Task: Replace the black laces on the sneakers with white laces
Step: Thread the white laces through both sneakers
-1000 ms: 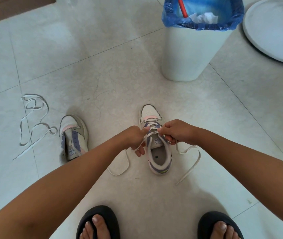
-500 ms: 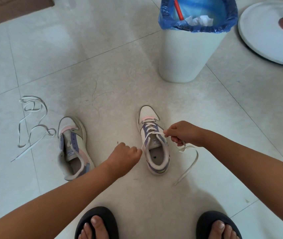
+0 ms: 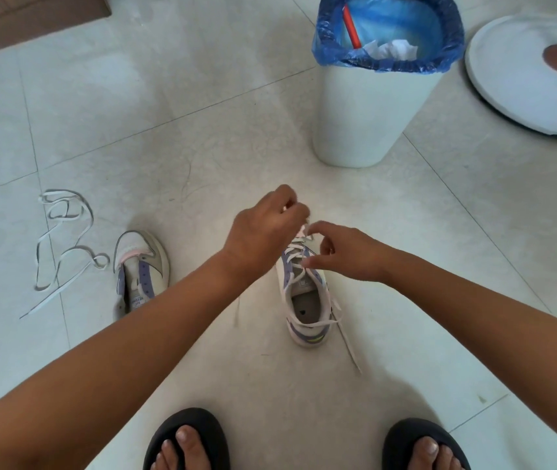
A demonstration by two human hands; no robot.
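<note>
Pinching white lace (image 3: 295, 254), left hand (image 3: 263, 232), right hand (image 3: 348, 252)

1. We see a pale tiled floor (image 3: 135, 106) with thin grout lines running across it.
2. We see a white waste bin (image 3: 368, 110) standing on the floor at upper right, lined with a blue plastic bag (image 3: 389, 62).
3. Inside the bin we see crumpled white paper (image 3: 393, 49) and a red stick (image 3: 351, 27) leaning against the liner.
4. Well apart to its right we see a round white base (image 3: 521, 83) with a reddish centre.
5. At the bottom edge we see two black slippers (image 3: 185, 425) on bare feet.
6. At upper left we see a brown edge (image 3: 29, 18); what it is we cannot tell.
</note>
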